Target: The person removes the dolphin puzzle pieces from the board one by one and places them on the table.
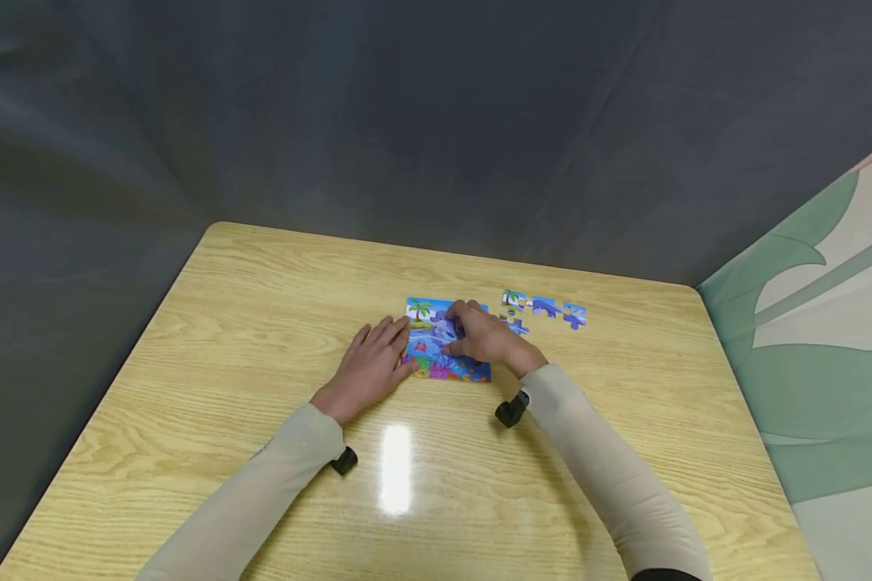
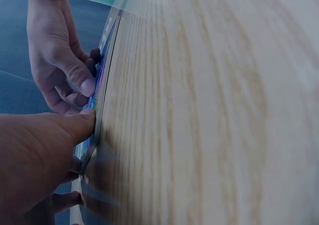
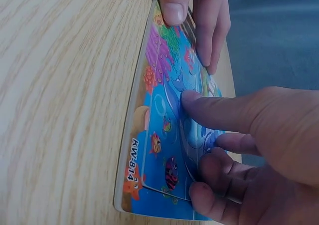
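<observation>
A flat jigsaw board (image 1: pixel 421 367) with a bright sea picture lies on the wooden table (image 1: pixel 291 298). My left hand (image 1: pixel 371 367) rests at its left edge, fingers extended, with the thumb (image 2: pixel 82 121) on the board's rim. Over the board's upper right, my right hand (image 1: pixel 483 335) reaches down with bent fingers. Its thumb (image 3: pixel 194 103) touches the dolphin picture (image 3: pixel 174 130), and its fingertips meet the board farther along. The hand covers part of the board, so whether a loose piece is between thumb and fingers is unclear.
Loose puzzle pieces lie right of the board: a palm-tree piece (image 1: pixel 513 299), a purple-blue piece (image 1: pixel 545 307) and a blue piece (image 1: pixel 575 315). Another blue piece (image 1: pixel 516 326) is partly behind the right hand. A dark curtain (image 1: pixel 436 137) hangs beyond the table.
</observation>
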The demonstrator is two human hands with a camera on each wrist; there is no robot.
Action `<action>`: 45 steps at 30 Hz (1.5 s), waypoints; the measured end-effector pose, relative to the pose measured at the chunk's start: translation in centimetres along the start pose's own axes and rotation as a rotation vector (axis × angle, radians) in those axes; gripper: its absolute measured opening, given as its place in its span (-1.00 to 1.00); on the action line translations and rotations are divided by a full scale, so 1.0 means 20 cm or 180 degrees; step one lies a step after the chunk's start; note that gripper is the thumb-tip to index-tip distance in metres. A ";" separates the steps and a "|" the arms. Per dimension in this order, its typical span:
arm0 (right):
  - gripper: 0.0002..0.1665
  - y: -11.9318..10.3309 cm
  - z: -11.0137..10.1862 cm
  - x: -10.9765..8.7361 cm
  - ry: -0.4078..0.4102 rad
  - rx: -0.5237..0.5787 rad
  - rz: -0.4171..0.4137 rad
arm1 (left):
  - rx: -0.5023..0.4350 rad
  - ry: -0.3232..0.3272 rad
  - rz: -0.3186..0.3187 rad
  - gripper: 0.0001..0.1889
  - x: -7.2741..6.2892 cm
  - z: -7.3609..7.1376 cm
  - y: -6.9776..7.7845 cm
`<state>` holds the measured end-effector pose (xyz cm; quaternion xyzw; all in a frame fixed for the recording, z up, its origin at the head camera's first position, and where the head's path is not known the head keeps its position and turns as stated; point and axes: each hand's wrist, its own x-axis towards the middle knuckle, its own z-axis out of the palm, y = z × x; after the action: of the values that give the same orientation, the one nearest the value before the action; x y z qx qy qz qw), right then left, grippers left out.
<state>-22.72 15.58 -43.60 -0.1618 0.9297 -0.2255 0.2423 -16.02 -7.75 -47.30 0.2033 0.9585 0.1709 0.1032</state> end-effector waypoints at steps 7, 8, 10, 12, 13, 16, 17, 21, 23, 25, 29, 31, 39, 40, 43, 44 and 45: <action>-0.19 0.01 0.00 0.01 -0.0012 0.0072 0.0013 | -0.0018 -0.0048 -0.0023 -0.23 0.00 -0.01 0.00; -0.19 0.01 0.01 0.01 -0.0011 0.0075 0.0007 | -0.0019 -0.0050 -0.0024 -0.23 0.00 -0.01 0.00; -0.20 0.01 0.01 0.01 0.0000 0.0072 -0.0015 | -0.0012 -0.0052 -0.0026 -0.23 0.00 -0.01 0.00; -0.22 0.01 0.01 0.01 0.0015 0.0065 -0.0042 | -0.0006 -0.0052 -0.0026 -0.23 0.00 -0.01 0.01; -0.23 0.02 0.01 0.01 0.0021 0.0062 -0.0055 | -0.0008 -0.0043 -0.0019 -0.23 0.00 -0.01 0.01; -0.27 0.02 0.02 0.01 0.0039 0.0060 -0.0087 | 0.0001 -0.0031 -0.0011 -0.22 -0.01 -0.01 0.01; -0.27 0.02 0.02 0.01 0.0041 0.0064 -0.0095 | -0.0001 -0.0027 -0.0010 -0.23 -0.01 -0.01 0.01; -0.29 0.03 0.02 0.02 0.0048 0.0090 -0.0127 | -0.0014 -0.0019 -0.0005 -0.23 -0.01 -0.01 0.01; -0.30 0.04 0.02 0.02 0.0056 0.0110 -0.0142 | -0.0022 -0.0015 -0.0005 -0.23 -0.01 -0.01 0.01; -0.30 0.04 0.03 0.02 0.0072 0.0142 -0.0156 | -0.0020 -0.0016 -0.0008 -0.23 0.00 -0.01 0.01; -0.31 0.05 0.03 0.01 0.0098 0.0249 -0.0162 | -0.0017 -0.0023 -0.0017 -0.24 0.00 0.00 0.00; -0.31 0.05 0.03 0.01 0.0090 0.0317 -0.0155 | -0.0022 -0.0021 -0.0019 -0.24 0.00 0.00 0.01; -0.32 0.07 0.04 0.01 0.0155 0.0429 -0.0272 | -0.0043 -0.0018 -0.0029 -0.25 0.00 -0.01 0.01; -0.32 0.07 0.04 0.01 0.0173 0.0431 -0.0296 | -0.0039 -0.0016 -0.0029 -0.25 0.00 -0.01 0.01; -0.33 0.08 0.05 0.01 0.0223 0.0433 -0.0359 | -0.0014 -0.0009 -0.0022 -0.25 0.00 -0.01 0.01; -0.33 0.08 0.05 0.01 0.0234 0.0445 -0.0373 | -0.0008 -0.0007 -0.0019 -0.25 0.00 -0.01 0.01; -0.33 0.09 0.05 0.01 0.0245 0.0456 -0.0392 | -0.0006 -0.0009 -0.0020 -0.25 0.00 0.00 0.01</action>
<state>-22.68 16.64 -45.27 -0.1922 0.9080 -0.3119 0.2031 -15.97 -7.60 -47.13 0.2005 0.9589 0.1712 0.1052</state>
